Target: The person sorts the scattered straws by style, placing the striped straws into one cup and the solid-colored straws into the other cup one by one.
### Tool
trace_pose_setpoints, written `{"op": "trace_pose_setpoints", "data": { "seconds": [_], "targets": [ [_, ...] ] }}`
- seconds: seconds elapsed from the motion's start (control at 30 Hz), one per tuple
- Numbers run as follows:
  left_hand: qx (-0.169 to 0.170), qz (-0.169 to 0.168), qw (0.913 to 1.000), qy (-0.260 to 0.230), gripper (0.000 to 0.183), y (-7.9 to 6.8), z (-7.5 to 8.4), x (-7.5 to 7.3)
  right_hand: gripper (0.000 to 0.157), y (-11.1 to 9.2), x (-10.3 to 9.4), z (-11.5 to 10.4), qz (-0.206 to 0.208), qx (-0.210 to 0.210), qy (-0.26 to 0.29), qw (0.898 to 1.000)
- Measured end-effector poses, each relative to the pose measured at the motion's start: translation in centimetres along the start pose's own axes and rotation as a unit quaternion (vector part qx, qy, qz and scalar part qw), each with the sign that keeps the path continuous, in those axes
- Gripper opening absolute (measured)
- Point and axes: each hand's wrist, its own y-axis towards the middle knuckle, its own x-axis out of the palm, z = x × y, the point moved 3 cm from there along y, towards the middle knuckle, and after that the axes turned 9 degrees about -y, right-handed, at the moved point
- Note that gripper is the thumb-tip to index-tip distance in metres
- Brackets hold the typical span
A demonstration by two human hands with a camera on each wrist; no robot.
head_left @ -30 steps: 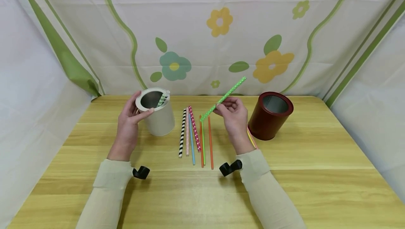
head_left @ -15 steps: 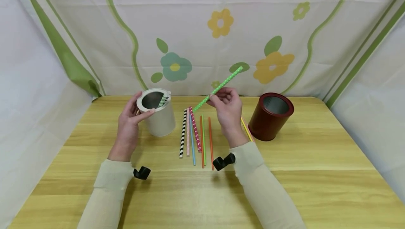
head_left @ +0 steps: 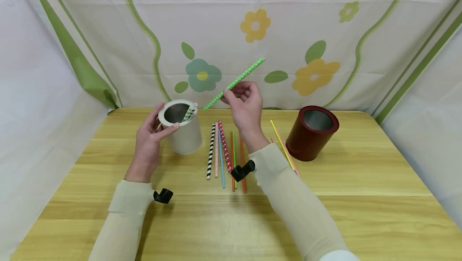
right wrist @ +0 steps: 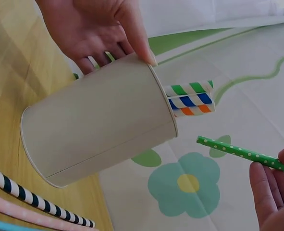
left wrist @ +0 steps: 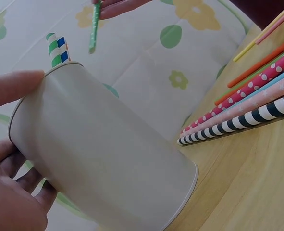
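My left hand (head_left: 149, 140) grips the white can (head_left: 185, 136) at its rim, thumb on the near side and fingers round the far side. Several striped paper straws (right wrist: 192, 100) in green, blue and orange poke out of that can. Up in front of the curtain, my right hand (head_left: 247, 108) pinches a green paper straw with white dots (head_left: 236, 81) between thumb and fingers. The straw slants, its lower end pointing toward the can's mouth and just right of it. In the left wrist view the dotted straw's end (left wrist: 93, 41) hangs beside the striped ones.
Between the cans lie a black-and-white striped straw (head_left: 211, 152), a pink one, a blue one (head_left: 221, 164), a magenta dotted one (head_left: 225, 146) and several orange and green ones. A dark red can (head_left: 312, 136) stands to the right, with a yellow straw (head_left: 282, 144) beside it. A flowered curtain hangs behind.
My right hand has moved left and up with the green dotted straw, from over the loose straws toward the white can. My left hand keeps its grip on the can.
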Motion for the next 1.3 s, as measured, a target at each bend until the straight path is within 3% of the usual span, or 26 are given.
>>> {"op": "trace_pose_setpoints", "data": {
  "seconds": [0.37, 0.63, 0.9, 1.3],
  "targets": [
    [0.017, -0.004, 0.9998, -0.010, 0.081, -0.1, 0.4, 0.2, 0.028, 0.4, 2.8, -1.0, -0.016, -0.010, -0.011, 1.000],
    [0.024, 0.007, 0.9995, -0.022, 0.080, -0.4, 0.7, 0.1, 0.027, 0.0, 4.6, -1.2, -0.054, -0.027, -0.059, 0.996],
    [0.026, 0.007, 0.9996, -0.013, 0.078, -0.4, 1.0, 0.0, 0.027, -0.7, 4.9, -0.5, -0.060, -0.026, -0.127, 0.990],
    [0.026, 0.003, 0.9996, -0.006, 0.080, -0.6, 0.8, 0.1, 0.026, -1.4, 5.1, 0.7, -0.078, -0.021, -0.147, 0.986]
  ]
}}
